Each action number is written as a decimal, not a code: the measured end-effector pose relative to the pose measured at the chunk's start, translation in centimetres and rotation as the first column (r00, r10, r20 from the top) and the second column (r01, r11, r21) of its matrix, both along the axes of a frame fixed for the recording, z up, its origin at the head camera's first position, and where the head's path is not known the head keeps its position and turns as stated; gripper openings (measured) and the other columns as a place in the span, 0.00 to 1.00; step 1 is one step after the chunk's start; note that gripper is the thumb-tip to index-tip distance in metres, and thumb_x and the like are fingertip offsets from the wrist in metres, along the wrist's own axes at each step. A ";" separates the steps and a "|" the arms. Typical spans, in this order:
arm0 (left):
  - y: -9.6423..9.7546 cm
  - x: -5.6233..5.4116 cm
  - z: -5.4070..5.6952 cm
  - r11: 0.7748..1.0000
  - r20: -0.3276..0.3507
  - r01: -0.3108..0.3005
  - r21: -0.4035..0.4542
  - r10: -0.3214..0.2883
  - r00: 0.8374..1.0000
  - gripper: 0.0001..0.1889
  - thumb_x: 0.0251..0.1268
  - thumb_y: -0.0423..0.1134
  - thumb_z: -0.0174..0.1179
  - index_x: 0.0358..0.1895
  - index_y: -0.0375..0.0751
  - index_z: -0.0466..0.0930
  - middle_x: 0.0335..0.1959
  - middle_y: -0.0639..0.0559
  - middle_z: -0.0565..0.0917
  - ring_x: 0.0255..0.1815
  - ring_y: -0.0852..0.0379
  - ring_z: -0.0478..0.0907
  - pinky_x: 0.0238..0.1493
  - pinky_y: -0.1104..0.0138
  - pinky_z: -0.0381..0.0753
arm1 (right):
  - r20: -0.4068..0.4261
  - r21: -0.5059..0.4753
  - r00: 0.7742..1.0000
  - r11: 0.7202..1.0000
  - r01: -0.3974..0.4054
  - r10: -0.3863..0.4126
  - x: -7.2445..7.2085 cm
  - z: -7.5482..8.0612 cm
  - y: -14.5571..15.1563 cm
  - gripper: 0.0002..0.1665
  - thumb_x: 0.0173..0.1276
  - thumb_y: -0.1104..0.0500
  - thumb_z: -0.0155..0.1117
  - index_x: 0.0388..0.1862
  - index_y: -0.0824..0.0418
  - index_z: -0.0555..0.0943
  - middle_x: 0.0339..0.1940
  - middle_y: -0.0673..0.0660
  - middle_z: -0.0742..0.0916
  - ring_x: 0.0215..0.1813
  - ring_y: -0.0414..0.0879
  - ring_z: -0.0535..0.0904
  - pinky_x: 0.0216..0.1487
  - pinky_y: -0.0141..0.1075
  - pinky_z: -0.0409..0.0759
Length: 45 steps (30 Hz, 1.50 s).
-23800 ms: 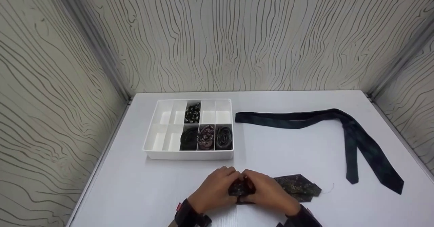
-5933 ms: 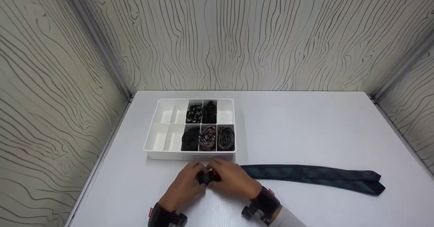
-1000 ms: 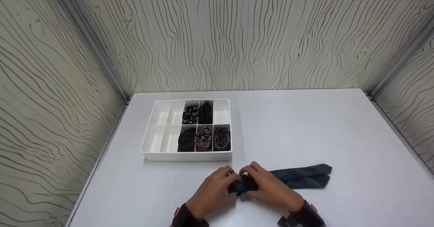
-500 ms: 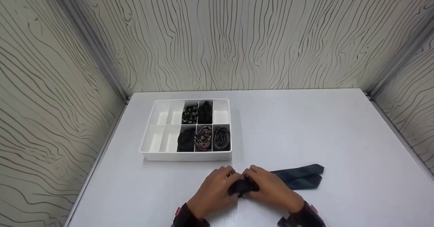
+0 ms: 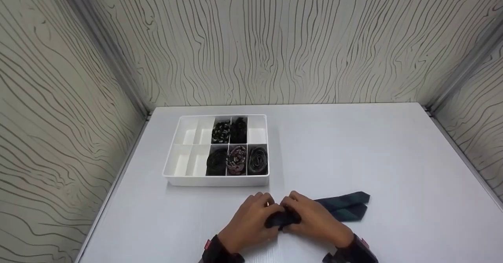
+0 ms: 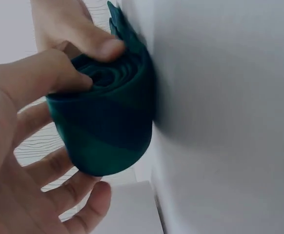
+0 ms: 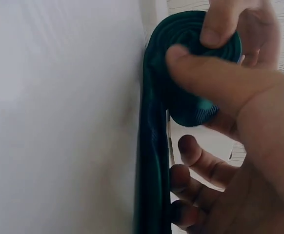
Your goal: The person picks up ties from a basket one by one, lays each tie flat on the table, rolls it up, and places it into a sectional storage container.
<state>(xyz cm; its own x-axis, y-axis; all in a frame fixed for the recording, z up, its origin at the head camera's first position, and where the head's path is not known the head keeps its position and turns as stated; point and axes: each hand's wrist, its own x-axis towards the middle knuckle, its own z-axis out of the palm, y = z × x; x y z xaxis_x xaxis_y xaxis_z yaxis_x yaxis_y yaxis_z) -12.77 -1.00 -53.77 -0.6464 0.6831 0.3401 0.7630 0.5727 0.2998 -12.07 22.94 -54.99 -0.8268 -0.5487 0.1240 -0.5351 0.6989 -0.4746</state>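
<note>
A dark green and navy necktie (image 5: 282, 219) is partly rolled up on the white table, in front of the tray. My left hand (image 5: 251, 221) grips the roll from the left, its thumb on the coil's side in the left wrist view, where the wound layers of the necktie (image 6: 103, 129) show. From the right, my right hand (image 5: 316, 219) holds the same coil, thumb pressed against the spiral in the right wrist view. The flat tail (image 5: 349, 206) runs out to the right beyond this hand, its two pointed ends side by side on the table.
A white divided tray (image 5: 216, 181) stands behind the hands, to the left. Several rolled neckties sit in its compartments, including a burgundy one (image 5: 236, 160) and a grey one (image 5: 257, 160) in front. Wood-patterned panels (image 5: 251, 43) enclose the table (image 5: 353, 145) at back and sides.
Long ago a different patterned necktie was being rolled; a dark roll has since been added in the tray's back row. The green necktie's tail has steadily shortened towards the hands as the roll grew.
</note>
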 end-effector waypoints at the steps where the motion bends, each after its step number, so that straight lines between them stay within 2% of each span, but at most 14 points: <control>1: 0.1 0.0 0.0 1.000 0.002 0.002 0.001 -0.002 1.000 0.20 0.54 0.48 0.79 0.52 0.58 0.88 0.42 0.59 0.82 0.41 0.62 0.76 0.45 0.71 0.75 | 0.001 -0.001 1.000 1.000 0.002 -0.002 0.0 0.0 0.0 0.29 0.58 0.44 0.83 0.55 0.45 0.81 0.47 0.42 0.78 0.45 0.35 0.78 0.48 0.37 0.83; 5: 0.3 0.1 0.0 1.000 -0.008 -0.002 -0.005 0.002 1.000 0.20 0.55 0.50 0.78 0.53 0.59 0.89 0.42 0.61 0.82 0.41 0.62 0.75 0.45 0.71 0.74 | 0.031 -0.014 0.999 1.000 0.011 -0.011 0.2 0.1 0.0 0.30 0.59 0.43 0.83 0.58 0.43 0.81 0.48 0.41 0.77 0.47 0.35 0.78 0.49 0.37 0.84; 9: 0.5 0.1 -0.1 1.000 0.012 -0.001 0.006 0.001 1.000 0.24 0.55 0.49 0.78 0.57 0.57 0.86 0.43 0.60 0.81 0.42 0.62 0.75 0.46 0.71 0.75 | 0.015 -0.003 1.000 1.000 0.020 -0.020 0.3 0.3 0.1 0.27 0.59 0.46 0.84 0.55 0.44 0.81 0.47 0.42 0.78 0.47 0.36 0.79 0.48 0.38 0.84; 12: 0.5 0.1 -0.2 1.000 0.026 0.009 0.008 -0.009 1.000 0.24 0.55 0.49 0.79 0.56 0.56 0.84 0.44 0.60 0.81 0.42 0.63 0.75 0.47 0.71 0.76 | 0.003 0.010 1.000 1.000 0.023 -0.023 0.3 0.2 0.1 0.29 0.58 0.45 0.84 0.56 0.44 0.81 0.47 0.41 0.78 0.47 0.36 0.79 0.49 0.38 0.84; 14: 0.6 0.1 -0.3 1.000 0.020 0.009 0.011 -0.010 1.000 0.22 0.55 0.49 0.79 0.54 0.57 0.85 0.43 0.60 0.81 0.42 0.62 0.76 0.47 0.70 0.76 | 0.000 0.009 1.000 1.000 0.023 -0.023 0.3 0.2 0.2 0.29 0.58 0.44 0.84 0.56 0.44 0.81 0.47 0.41 0.78 0.47 0.36 0.79 0.50 0.38 0.84; 19: 0.7 0.2 -0.3 1.000 0.009 0.016 0.020 -0.016 1.000 0.24 0.56 0.49 0.78 0.58 0.58 0.84 0.43 0.59 0.81 0.42 0.62 0.76 0.47 0.70 0.76 | -0.024 0.029 0.999 0.999 0.029 -0.028 0.4 0.2 0.3 0.30 0.58 0.44 0.84 0.56 0.44 0.81 0.47 0.41 0.79 0.47 0.37 0.78 0.48 0.38 0.83; 23: 0.7 0.2 -0.2 1.000 -0.002 0.027 0.011 -0.027 1.000 0.19 0.55 0.49 0.79 0.51 0.58 0.86 0.42 0.60 0.81 0.41 0.63 0.75 0.45 0.72 0.74 | 0.001 0.012 1.000 1.000 0.023 -0.023 0.6 0.1 0.5 0.31 0.59 0.40 0.83 0.59 0.42 0.81 0.48 0.40 0.78 0.46 0.35 0.77 0.47 0.35 0.82; 29: 1.1 -0.1 0.1 0.999 -0.007 0.027 -0.024 -0.027 1.000 0.19 0.54 0.48 0.78 0.51 0.61 0.90 0.41 0.61 0.80 0.41 0.63 0.72 0.44 0.73 0.69 | 0.003 0.002 1.000 1.000 0.019 -0.019 0.8 0.3 0.7 0.29 0.59 0.43 0.83 0.58 0.43 0.82 0.46 0.40 0.77 0.44 0.34 0.74 0.45 0.34 0.79; 34: 1.2 0.0 0.1 1.000 0.028 0.023 -0.012 -0.022 0.999 0.25 0.53 0.49 0.79 0.57 0.60 0.86 0.43 0.60 0.80 0.42 0.63 0.74 0.46 0.72 0.73 | 0.014 0.021 0.999 0.999 0.043 -0.043 0.8 0.4 0.7 0.30 0.58 0.46 0.84 0.57 0.44 0.81 0.47 0.41 0.76 0.46 0.36 0.77 0.47 0.36 0.82; 37: 1.1 0.1 0.1 1.000 0.050 0.023 -0.002 -0.022 0.998 0.23 0.55 0.50 0.79 0.55 0.59 0.84 0.44 0.60 0.80 0.43 0.63 0.75 0.47 0.71 0.75 | 0.023 0.025 0.998 0.998 0.055 -0.055 0.8 0.5 0.8 0.30 0.58 0.44 0.84 0.57 0.43 0.81 0.48 0.41 0.75 0.47 0.37 0.78 0.48 0.37 0.84; 40: 1.1 0.1 0.2 1.000 0.045 0.023 -0.009 -0.023 0.999 0.18 0.56 0.52 0.79 0.49 0.59 0.87 0.43 0.60 0.80 0.42 0.64 0.75 0.45 0.72 0.72 | 0.037 0.011 0.997 0.998 0.062 -0.063 0.8 0.5 0.8 0.30 0.59 0.43 0.83 0.58 0.41 0.81 0.49 0.41 0.75 0.49 0.37 0.79 0.51 0.38 0.85; 45: 1.3 0.2 0.2 1.000 0.036 0.026 -0.016 -0.026 0.999 0.19 0.56 0.51 0.78 0.52 0.59 0.88 0.44 0.60 0.80 0.42 0.63 0.74 0.46 0.72 0.72 | 0.029 0.021 0.997 0.997 0.070 -0.071 1.0 0.3 0.9 0.30 0.57 0.50 0.84 0.57 0.43 0.81 0.50 0.42 0.78 0.51 0.38 0.80 0.54 0.41 0.86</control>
<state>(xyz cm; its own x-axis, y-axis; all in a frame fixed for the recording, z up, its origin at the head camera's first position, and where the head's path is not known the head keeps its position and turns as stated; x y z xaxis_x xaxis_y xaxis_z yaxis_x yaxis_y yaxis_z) -12.56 0.32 -53.61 -0.6397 0.7053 0.3054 0.7667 0.5579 0.3176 -11.07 23.82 -54.71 -0.8665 -0.4912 0.0888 -0.4702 0.7436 -0.4754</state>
